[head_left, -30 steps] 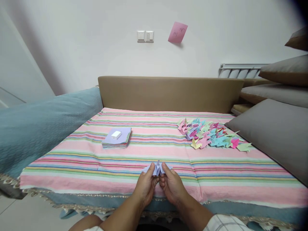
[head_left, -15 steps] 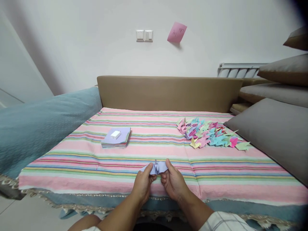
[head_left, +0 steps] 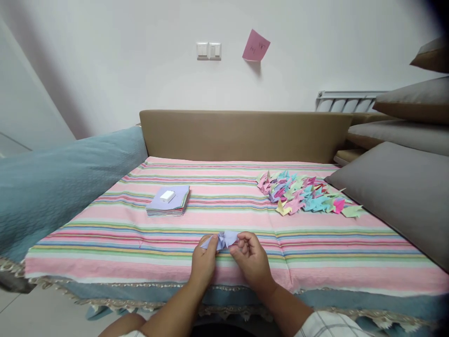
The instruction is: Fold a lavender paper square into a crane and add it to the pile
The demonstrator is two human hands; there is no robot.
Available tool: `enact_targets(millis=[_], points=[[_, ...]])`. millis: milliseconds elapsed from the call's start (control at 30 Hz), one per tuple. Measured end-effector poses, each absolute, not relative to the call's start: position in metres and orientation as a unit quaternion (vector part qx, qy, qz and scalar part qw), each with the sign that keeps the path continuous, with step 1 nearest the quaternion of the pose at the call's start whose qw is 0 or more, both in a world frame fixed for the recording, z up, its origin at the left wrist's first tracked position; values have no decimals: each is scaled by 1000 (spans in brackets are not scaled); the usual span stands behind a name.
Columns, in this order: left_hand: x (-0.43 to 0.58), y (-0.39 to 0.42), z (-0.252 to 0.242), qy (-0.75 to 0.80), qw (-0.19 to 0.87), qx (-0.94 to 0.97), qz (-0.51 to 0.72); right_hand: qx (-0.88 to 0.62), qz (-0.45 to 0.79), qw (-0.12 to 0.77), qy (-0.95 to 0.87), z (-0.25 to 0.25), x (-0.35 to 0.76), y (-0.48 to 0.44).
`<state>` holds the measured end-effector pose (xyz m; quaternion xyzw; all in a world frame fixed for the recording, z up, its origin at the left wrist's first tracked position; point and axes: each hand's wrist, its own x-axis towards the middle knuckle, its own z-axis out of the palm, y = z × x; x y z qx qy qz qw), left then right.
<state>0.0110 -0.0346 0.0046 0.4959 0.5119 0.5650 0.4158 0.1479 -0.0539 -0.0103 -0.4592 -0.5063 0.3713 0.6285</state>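
A small lavender folded paper crane (head_left: 224, 239) sits between my two hands, low over the striped cloth (head_left: 115, 234) near its front edge. My left hand (head_left: 202, 263) pinches the crane's left side with closed fingers. My right hand (head_left: 251, 262) pinches its right side, fingers curled. Farther back on the left lies a stack of square coloured papers (head_left: 168, 202) with a small white block on top. A heap of several finished paper cranes (head_left: 301, 195) in pink, blue, green and yellow lies at the back right.
A grey cushion (head_left: 400, 192) borders the cloth on the right, more cushions stacked behind it. A blue blanket (head_left: 63, 182) covers the left side. A tan headboard (head_left: 245, 135) runs along the back. A pink note (head_left: 256, 46) and switches hang on the wall.
Both hands have lowered the lavender crane toward the cloth and tipped it flatter; the right fingers have shifted on its right side. The view has drifted slightly.
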Motion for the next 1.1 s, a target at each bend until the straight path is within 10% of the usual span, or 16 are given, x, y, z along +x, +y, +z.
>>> enact_targets(millis=[1100], points=[[-4,-12,-23,481,356,648,471,-561,243,664,-430,36,281,6]])
